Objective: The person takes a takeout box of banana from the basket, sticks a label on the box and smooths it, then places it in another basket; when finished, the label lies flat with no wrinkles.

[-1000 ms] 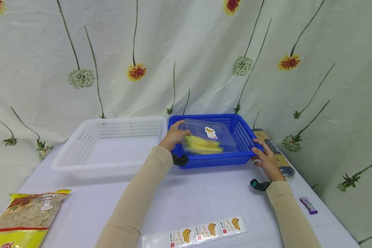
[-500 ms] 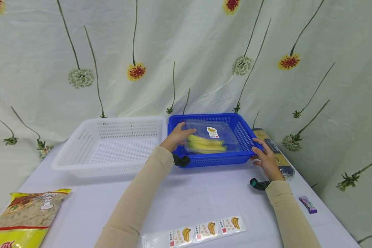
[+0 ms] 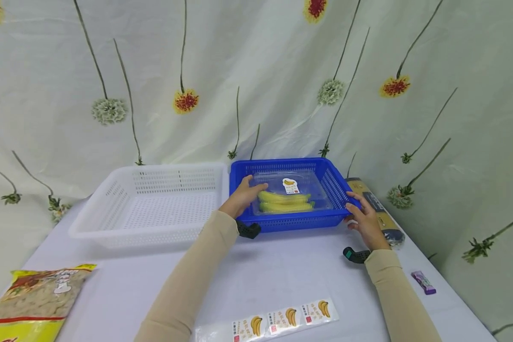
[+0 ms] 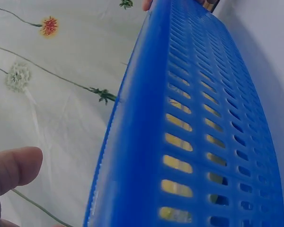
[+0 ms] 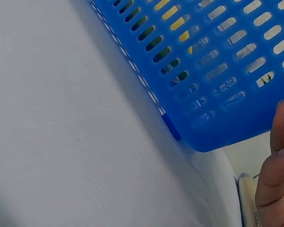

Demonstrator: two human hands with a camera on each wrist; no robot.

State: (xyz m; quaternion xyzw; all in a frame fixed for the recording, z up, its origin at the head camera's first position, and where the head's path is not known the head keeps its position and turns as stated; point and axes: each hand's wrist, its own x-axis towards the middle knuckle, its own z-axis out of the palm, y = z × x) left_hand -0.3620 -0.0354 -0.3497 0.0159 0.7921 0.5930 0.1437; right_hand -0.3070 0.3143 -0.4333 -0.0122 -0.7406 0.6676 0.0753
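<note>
A clear plastic box of bananas (image 3: 286, 202) with a banana sticker on its lid lies inside the blue basket (image 3: 299, 222). My left hand (image 3: 241, 197) is at the box's left end, over the basket's left side. In the left wrist view its thumb (image 4: 16, 168) stands out straight beside the rim, with nothing seen against it; the other fingers are mostly hidden. My right hand (image 3: 365, 219) holds the basket's right front corner. In the right wrist view the thumb and curled fingers (image 5: 274, 182) are at that corner.
A white basket (image 3: 128, 232) stands left of the blue one. A strip of banana stickers (image 3: 284, 319) lies in front. At front left is a yellow-and-brown food bag (image 3: 38, 299). A long tan package (image 3: 380, 211) and a small purple packet (image 3: 423, 282) lie at right.
The box's left end has come down, and the box has settled flatter in the blue basket. My left hand has lowered with it. My right hand stays on the basket's corner.
</note>
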